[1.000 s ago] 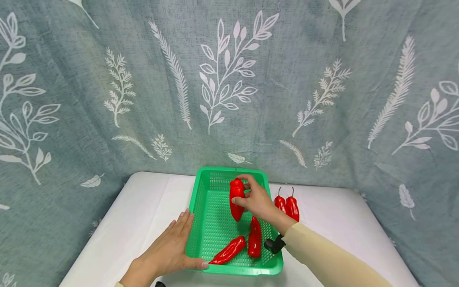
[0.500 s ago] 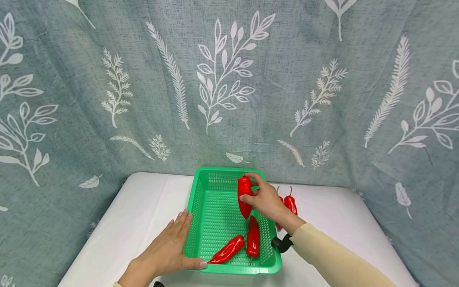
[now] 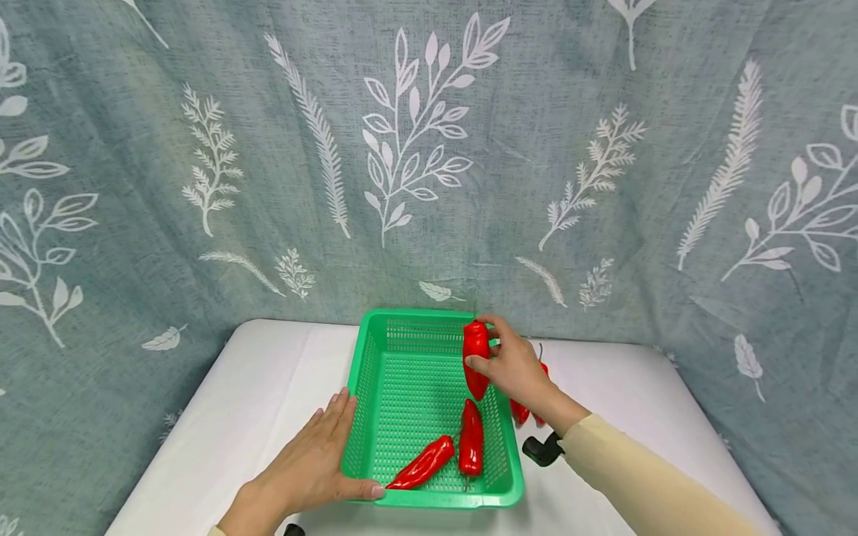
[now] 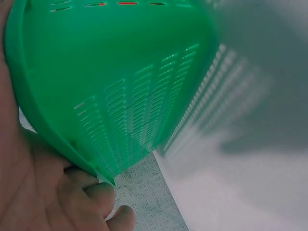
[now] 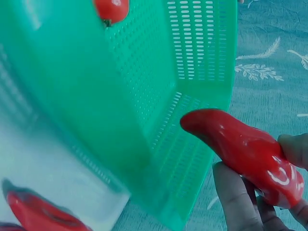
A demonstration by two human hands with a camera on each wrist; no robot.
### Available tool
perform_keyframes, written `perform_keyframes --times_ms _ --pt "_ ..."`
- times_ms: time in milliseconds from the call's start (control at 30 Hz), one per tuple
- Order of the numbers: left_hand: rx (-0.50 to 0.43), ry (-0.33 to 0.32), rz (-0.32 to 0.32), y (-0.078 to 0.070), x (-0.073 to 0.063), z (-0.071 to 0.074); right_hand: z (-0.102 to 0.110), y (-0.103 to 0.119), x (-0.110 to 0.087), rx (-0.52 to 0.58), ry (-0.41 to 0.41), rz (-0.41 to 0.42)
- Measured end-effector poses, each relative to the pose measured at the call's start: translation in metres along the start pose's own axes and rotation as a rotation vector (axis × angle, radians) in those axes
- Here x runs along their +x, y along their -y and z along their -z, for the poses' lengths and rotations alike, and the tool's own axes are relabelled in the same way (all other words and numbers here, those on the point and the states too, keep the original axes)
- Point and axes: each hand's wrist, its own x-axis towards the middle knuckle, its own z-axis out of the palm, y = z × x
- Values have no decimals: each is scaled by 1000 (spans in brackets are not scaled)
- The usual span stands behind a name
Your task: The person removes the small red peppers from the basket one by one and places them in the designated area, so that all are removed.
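Note:
My right hand grips a glossy red pepper above the right side of a green plastic basket, its tip pointing down. In the right wrist view the thumb and fingers pinch the thick stem end of that pepper. At the basket's front left corner rests my left hand, its fingers straight along the left rim and its thumb over the front rim. Two red peppers lie on the basket floor near the front: one slanted, one pointing away.
Just right of the basket, partly behind my right forearm, more red peppers lie on the white table. A grey-green curtain with white leaf prints hangs behind the table. A black wrist camera sits under my right wrist.
My right hand has carried the held pepper rightward, from over the basket's middle toward its right rim. The left hand stays at the basket's corner. The head view has shifted slightly.

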Motion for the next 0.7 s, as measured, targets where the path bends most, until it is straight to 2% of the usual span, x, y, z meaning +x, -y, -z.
perform_keyframes --times_ms 333,700 --pt "-4 3 2 0 0 1 24 -11 -4 -13 -8 -8" --pt "34 -17 -6 -1 0 0 52 -34 -5 -97 -17 -63"
